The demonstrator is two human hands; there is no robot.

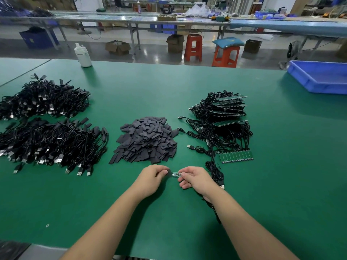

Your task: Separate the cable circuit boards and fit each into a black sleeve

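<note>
Your left hand (154, 177) and right hand (195, 178) meet at lower centre of the frame, both with fingers curled. The right hand pinches one small board (176, 174) at its right end; its cable (216, 172) trails out to the right of that hand. The left hand pinches what appears to be a black sleeve (170, 174) at the board's left end. Whether the board has entered the sleeve cannot be determined.

Risks at this step, as a judgement:
- Misalignment. If you hold the board tilted against the sleeve mouth, a corner may catch and the sleeve may crumple.
- Cable strain. The cable runs toward the unprocessed pile (222, 119) at centre right. A pull on the board could drag that pile or load the solder joints.
- Grip loss. Both parts are held only at the fingertips, so a slip would drop them.

Work surface: a green mat (169, 222). The sleeve heap (147, 140) lies just above your hands. A joined strip of boards (236, 156) lies at right. Large cable bundles (47, 126) fill the left side. A white bottle (83, 55) stands upper left; a blue bin (319, 76) sits upper right.

Room: a workshop with long benches, orange stools (193, 47) and cardboard boxes on the floor beyond the table.
</note>
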